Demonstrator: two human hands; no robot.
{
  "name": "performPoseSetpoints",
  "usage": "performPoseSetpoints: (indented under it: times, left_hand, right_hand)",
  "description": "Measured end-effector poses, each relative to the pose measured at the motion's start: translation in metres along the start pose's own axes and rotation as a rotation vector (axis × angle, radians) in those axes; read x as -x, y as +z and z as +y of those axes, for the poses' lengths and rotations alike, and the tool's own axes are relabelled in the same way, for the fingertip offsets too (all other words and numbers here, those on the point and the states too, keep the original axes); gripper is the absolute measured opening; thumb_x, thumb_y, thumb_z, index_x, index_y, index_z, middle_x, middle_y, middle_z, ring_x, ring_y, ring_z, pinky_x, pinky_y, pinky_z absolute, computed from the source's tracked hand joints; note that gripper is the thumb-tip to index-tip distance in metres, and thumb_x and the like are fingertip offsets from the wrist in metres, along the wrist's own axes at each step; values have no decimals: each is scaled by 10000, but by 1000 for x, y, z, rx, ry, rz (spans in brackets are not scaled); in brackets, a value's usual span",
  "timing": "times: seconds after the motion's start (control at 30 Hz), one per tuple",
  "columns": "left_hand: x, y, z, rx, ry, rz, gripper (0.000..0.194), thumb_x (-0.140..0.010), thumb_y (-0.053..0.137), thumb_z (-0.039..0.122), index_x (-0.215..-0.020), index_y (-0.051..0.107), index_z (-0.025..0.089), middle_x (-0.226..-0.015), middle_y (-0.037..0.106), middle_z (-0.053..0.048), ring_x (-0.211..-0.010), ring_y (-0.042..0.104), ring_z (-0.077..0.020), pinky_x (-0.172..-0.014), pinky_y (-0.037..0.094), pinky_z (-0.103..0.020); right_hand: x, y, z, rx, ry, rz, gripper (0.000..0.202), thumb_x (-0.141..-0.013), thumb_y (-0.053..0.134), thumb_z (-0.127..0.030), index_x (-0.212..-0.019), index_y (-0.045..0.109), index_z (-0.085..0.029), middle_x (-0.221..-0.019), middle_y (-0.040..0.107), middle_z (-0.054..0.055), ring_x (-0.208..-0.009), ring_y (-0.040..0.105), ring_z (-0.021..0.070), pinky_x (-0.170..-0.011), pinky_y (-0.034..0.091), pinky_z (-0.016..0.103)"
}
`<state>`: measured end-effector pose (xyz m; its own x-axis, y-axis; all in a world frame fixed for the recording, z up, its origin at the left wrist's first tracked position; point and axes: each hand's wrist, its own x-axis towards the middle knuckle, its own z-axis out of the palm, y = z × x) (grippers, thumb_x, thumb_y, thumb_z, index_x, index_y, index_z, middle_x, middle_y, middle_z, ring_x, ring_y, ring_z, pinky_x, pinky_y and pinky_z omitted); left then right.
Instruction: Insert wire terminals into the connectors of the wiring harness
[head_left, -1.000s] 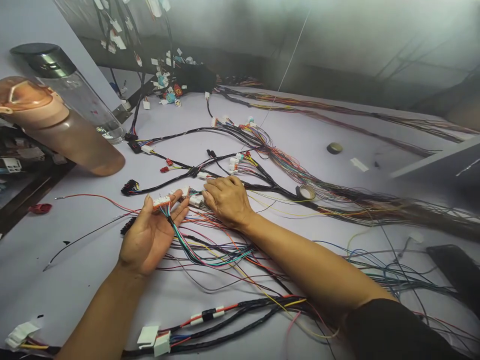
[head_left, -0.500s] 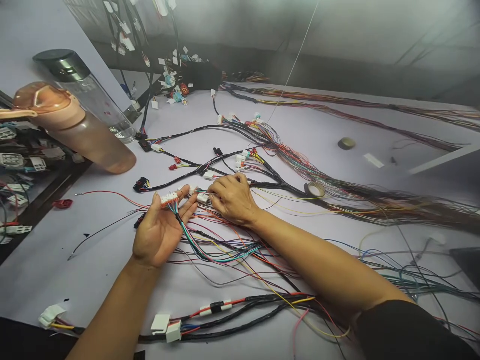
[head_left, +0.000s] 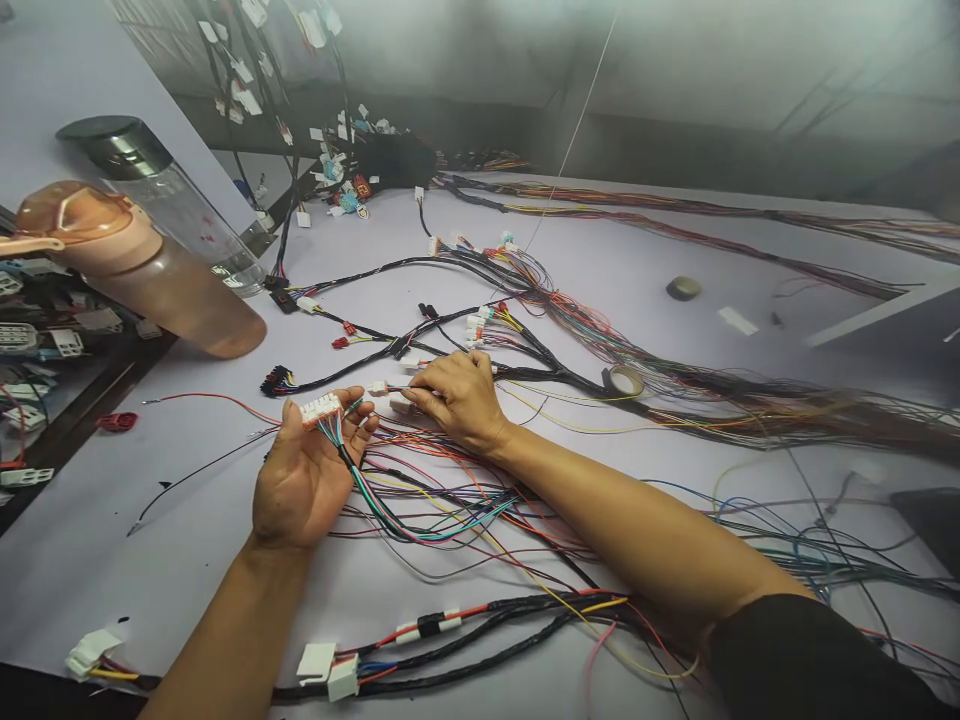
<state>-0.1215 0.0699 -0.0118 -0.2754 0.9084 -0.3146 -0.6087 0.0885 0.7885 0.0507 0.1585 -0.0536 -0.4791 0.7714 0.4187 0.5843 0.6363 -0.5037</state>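
My left hand [head_left: 304,490] is palm up, thumb and fingers around a white multi-pin connector [head_left: 321,408] with an orange edge. Teal, pink and black wires [head_left: 356,480] run from that connector down and to the right across the table. My right hand [head_left: 461,400] is closed in a pinch on thin wires behind a small white connector [head_left: 380,388], which points toward the left hand. The two connectors are apart. Another white connector [head_left: 401,405] lies just under the right fingertips, partly hidden.
Two bottles, a pinkish one [head_left: 165,275] and a clear one [head_left: 191,215], lean at the left. Taped wire harnesses [head_left: 585,380] spread across the table. A tape roll [head_left: 624,382] lies by the right hand. White plugs [head_left: 341,675] lie near the front edge.
My left hand has shifted slightly left and down with the larger connector. The small white connector by my right fingers now shows clear of the left fingertips.
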Motion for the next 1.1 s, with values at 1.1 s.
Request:
performPoseSetpoints:
  times: [1.1]
  left_hand:
    - [-6, 6, -5, -14, -77, 115, 371, -938, 486, 443, -802, 706, 175, -959, 729, -57, -1058, 652, -223, -909, 574, -336]
  right_hand:
    - [-2, -8, 6, 57, -142, -85, 400, -1014, 356, -501, -1116, 677, -285, -1007, 714, 13, -917, 553, 172, -899, 209, 390]
